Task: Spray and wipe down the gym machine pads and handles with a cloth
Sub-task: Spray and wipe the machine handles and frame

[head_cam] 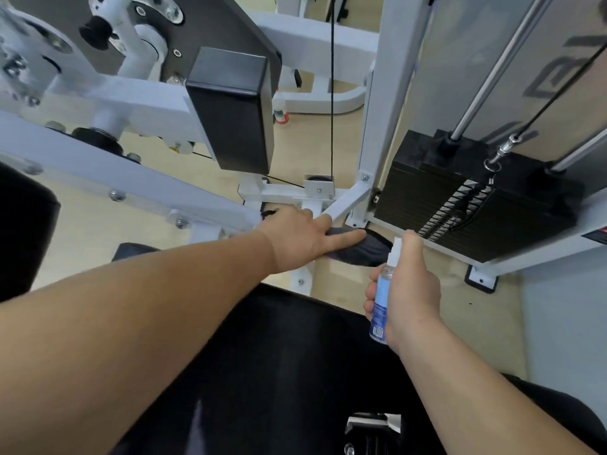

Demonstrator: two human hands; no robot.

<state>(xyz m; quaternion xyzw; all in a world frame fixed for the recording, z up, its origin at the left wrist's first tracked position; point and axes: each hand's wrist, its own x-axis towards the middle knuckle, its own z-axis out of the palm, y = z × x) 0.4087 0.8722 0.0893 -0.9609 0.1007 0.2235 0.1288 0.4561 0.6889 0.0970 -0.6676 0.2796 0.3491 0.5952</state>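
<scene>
My left hand (pixel 303 236) reaches forward and presses a dark cloth (pixel 364 249) against a low part of the white machine frame (pixel 131 172), fingers stretched over it. To the right, my right hand (pixel 409 287) is wrapped around a small clear spray bottle (pixel 382 297) with a blue label, held upright with its white nozzle at the top near the cloth. A black seat pad (pixel 289 372) fills the lower middle. A black rectangular pad (pixel 233 113) hangs on the frame above my left hand.
A black weight stack (pixel 460 205) with a guide rod and cable stands at the right. A thin black cable (pixel 331 93) runs vertically down the middle. Another black pad (pixel 23 224) sits at the left edge. A small bottle (pixel 281 110) stands on the wooden floor behind.
</scene>
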